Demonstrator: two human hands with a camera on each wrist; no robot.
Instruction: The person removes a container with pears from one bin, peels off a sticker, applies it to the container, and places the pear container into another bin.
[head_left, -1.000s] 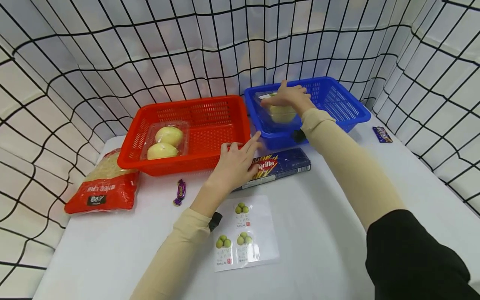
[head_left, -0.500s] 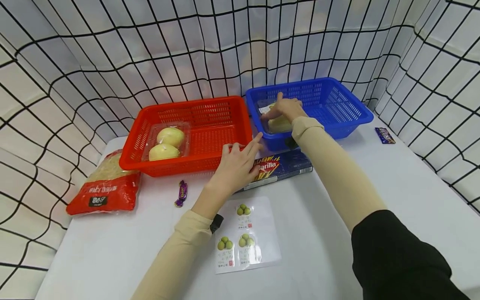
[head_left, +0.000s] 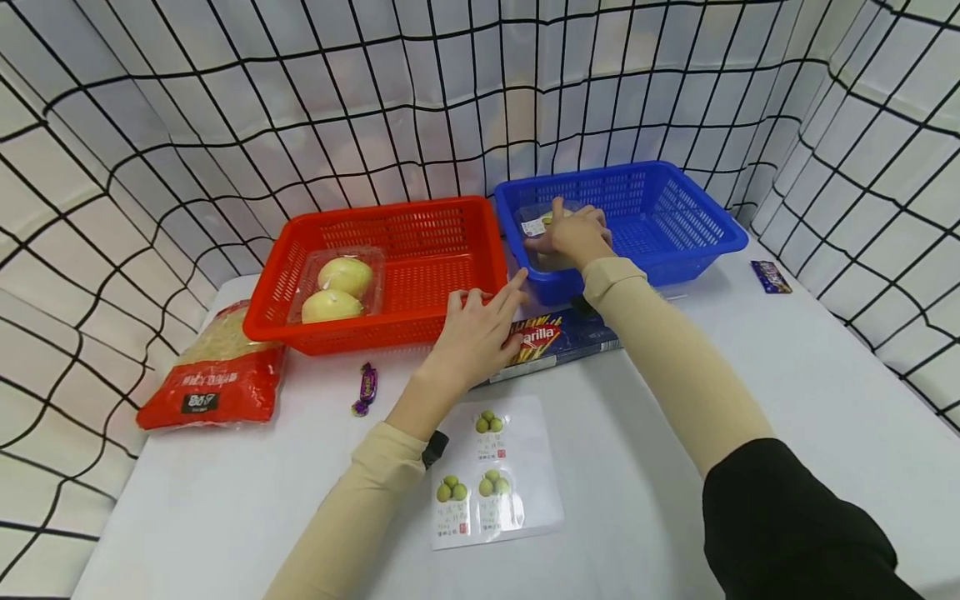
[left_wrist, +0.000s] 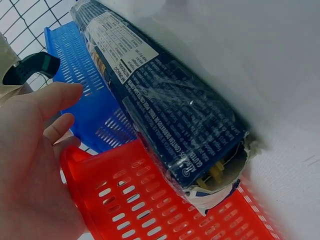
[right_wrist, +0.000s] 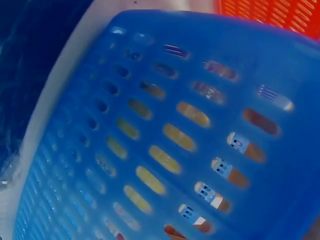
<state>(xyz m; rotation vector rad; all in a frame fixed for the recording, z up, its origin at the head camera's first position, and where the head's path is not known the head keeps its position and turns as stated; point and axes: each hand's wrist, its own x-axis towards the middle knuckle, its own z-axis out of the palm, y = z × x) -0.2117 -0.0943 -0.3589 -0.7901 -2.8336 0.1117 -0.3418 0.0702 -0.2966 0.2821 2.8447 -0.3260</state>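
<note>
Inside the left part of the blue basket (head_left: 645,225), my right hand (head_left: 577,233) holds a clear plastic pack with a white label (head_left: 534,227). Its pale yellow contents are mostly hidden under the hand. Through the basket's slots, the right wrist view shows bits of the yellow contents (right_wrist: 165,159); the hand is out of sight there. My left hand (head_left: 476,333) rests at the near right corner of the red basket (head_left: 431,271), fingers fairly straight and spread. Beneath it lies a dark blue spaghetti box (head_left: 570,337), its torn end showing yellow strands in the left wrist view.
Two pale yellow round fruits (head_left: 337,292) sit in a clear tray inside the red basket. Around lie a red-and-clear food bag (head_left: 217,375), a purple wrapped candy (head_left: 365,389), a small dark packet (head_left: 770,277) and a sticker sheet (head_left: 525,500). Black netting surrounds the table.
My right hand has moved down into the blue basket with the pack, which now sits lower and less tilted. The left hand stays at the red basket; the whole view shifts slightly.
</note>
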